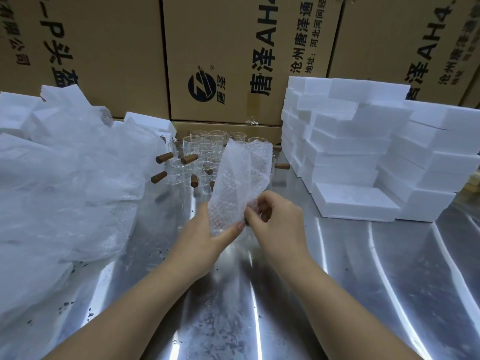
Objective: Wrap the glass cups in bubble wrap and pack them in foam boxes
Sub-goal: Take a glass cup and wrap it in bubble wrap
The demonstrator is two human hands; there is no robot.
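A sheet of bubble wrap (240, 183) stands upright over the middle of the metal table (363, 281). My left hand (205, 237) grips its lower left edge with thumb and fingers. My right hand (275, 216) pinches its lower right corner. Behind the sheet stand several clear glass cups with brown wooden handles (197, 162). White foam boxes (363, 157) are stacked at the right.
A large heap of clear plastic and bubble wrap (65, 183) covers the left side, with more foam pieces (145, 120) behind it. Tall cardboard cartons (228, 61) wall off the back of the table.
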